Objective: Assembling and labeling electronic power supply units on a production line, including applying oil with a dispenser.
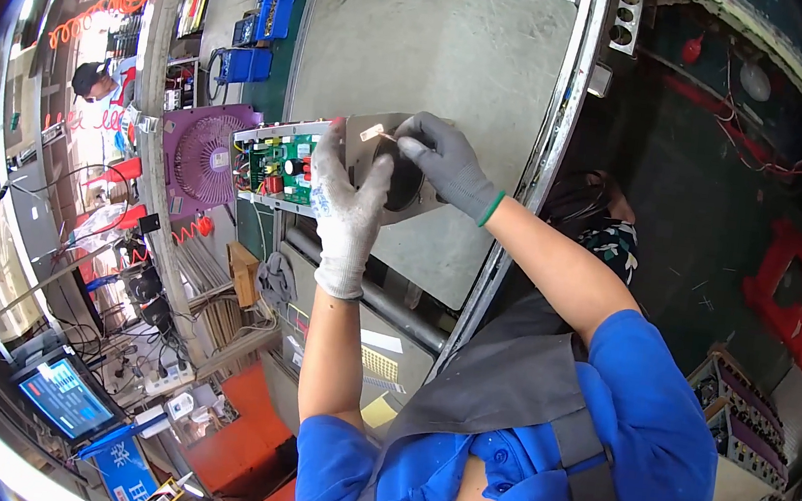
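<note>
A metal-cased electronic unit (311, 127) lies on the workbench, its far-left part open over a green circuit board (277, 165). My left hand (346, 210), in a whitish glove, rests over the unit beside the board. Its fingers and thumb are spread apart, with nothing seen between them. In a dark grey glove with a green cuff, my right hand (446, 162) pinches a small pale rectangular piece (372, 132) above the casing. What that piece is made of is too small to tell. A round black part (399, 183) on the unit shows between my hands.
The grey bench top (423, 55) stretches beyond the unit, with a metal rail (559, 120) on its right. At left stand a purple round fan (209, 157) and blue bins (244, 64). A lit screen (66, 395) is lower left; a person (103, 83) is farther off.
</note>
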{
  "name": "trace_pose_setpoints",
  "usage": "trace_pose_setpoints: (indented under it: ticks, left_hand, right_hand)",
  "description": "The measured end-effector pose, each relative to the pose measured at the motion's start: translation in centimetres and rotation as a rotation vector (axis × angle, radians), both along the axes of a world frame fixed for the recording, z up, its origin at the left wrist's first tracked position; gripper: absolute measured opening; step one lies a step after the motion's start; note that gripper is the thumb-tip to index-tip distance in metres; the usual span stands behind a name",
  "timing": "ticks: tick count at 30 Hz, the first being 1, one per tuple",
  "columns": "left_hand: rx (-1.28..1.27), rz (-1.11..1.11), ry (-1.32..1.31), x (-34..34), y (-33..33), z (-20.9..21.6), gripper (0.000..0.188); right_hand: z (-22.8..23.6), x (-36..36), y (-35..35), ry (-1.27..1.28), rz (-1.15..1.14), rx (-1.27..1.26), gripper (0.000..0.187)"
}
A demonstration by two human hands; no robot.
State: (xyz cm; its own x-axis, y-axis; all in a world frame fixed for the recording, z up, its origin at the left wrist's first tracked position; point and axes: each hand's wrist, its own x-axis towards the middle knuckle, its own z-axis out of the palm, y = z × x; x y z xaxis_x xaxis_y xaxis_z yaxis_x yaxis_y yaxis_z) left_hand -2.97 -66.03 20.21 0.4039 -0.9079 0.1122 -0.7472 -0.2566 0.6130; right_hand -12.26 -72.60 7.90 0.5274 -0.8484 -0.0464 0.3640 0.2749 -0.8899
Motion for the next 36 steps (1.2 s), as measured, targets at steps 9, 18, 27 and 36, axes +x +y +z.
trace_pose_setpoints:
  ticks: [9,18,27,36]
  left_hand:
    - [0.067,0.029,-0.283,1.4,-2.4,-0.1,0.041]
    - [0.083,0.164,-0.404,1.0,-4.1,1.5,0.033]
    - [-0.241,0.706,0.257,1.4,12.9,1.7,0.040]
    - [-0.109,0.801,0.512,-4.0,32.2,-6.6,0.031]
  right_hand:
    - [0.3,-0.8,-0.8,0.010,0.086,0.030,0.015]
    - [-2.2,-6.7,-2.6,0.049,0.215,0.428,0.015]
    - [-0.2,-6.4,1.2,0.099,0.388,-0.129,0.034]
    - [4.8,-0.6,6.9,0.305,0.041,-0.457,0.082]
